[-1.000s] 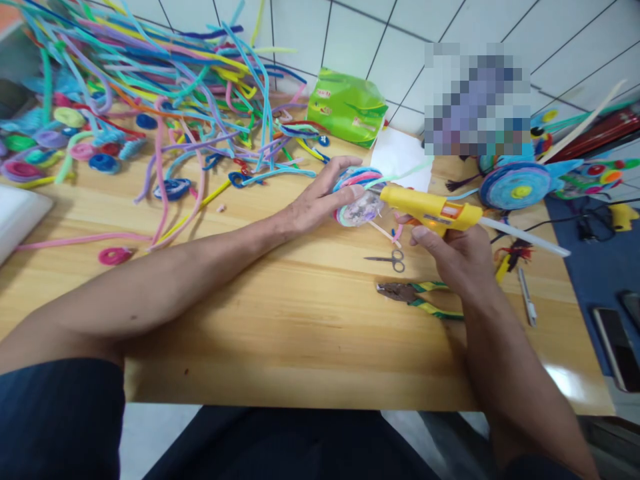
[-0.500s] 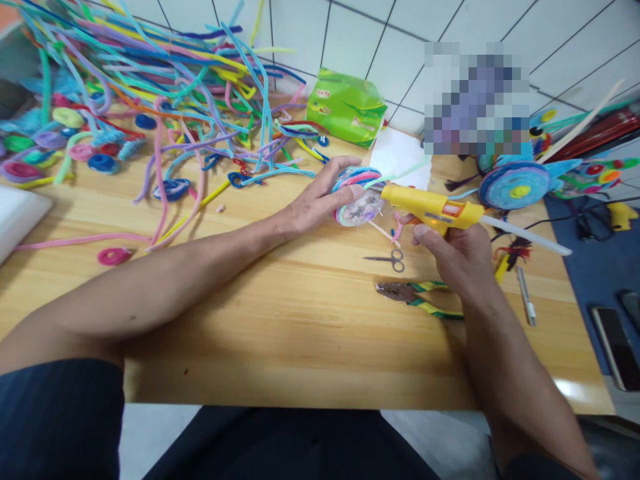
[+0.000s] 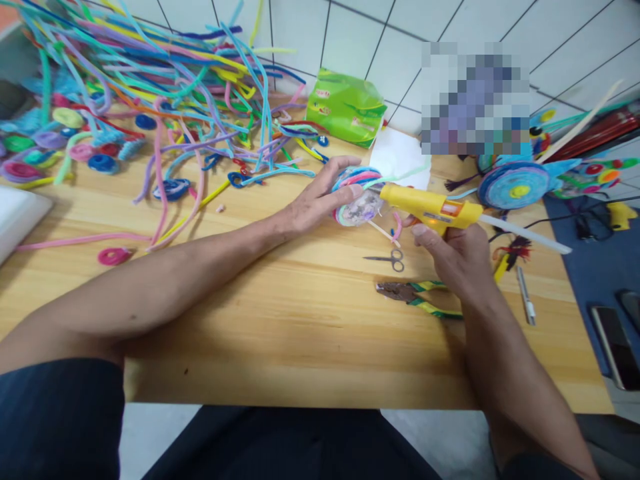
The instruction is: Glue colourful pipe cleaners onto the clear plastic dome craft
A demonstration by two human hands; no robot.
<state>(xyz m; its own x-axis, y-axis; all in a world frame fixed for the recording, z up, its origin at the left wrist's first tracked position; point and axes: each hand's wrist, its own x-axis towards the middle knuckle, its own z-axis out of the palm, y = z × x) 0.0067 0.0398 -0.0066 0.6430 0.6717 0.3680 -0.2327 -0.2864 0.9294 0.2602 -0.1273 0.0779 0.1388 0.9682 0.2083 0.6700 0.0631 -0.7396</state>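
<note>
In my left hand [image 3: 320, 197] is a round pipe-cleaner craft [image 3: 359, 208], coiled in blue, pink and white, gripped by its left edge. A loose light-green pipe cleaner [image 3: 407, 176] sticks out from it to the right. My right hand [image 3: 457, 257] is wrapped around the handle of a yellow hot glue gun [image 3: 433, 204], with a clear glue stick [image 3: 527, 235] poking from its back end. The gun's nozzle points left and is at the craft's right side; whether it touches is hard to tell. Small scissors [image 3: 387, 259] and pliers [image 3: 415, 293] lie below on the table.
A large heap of colourful pipe cleaners [image 3: 185, 73] and small coils covers the back left. At the back stand a green packet [image 3: 346, 110] and white paper [image 3: 400, 157]. A finished-looking blue coiled piece [image 3: 515, 187], a pen-like cutter [image 3: 526, 295] and a phone [image 3: 615, 347] are at right.
The glue gun has shifted very slightly left toward the craft. The light-green pipe cleaner's free end has dipped a little. My left hand keeps its place.
</note>
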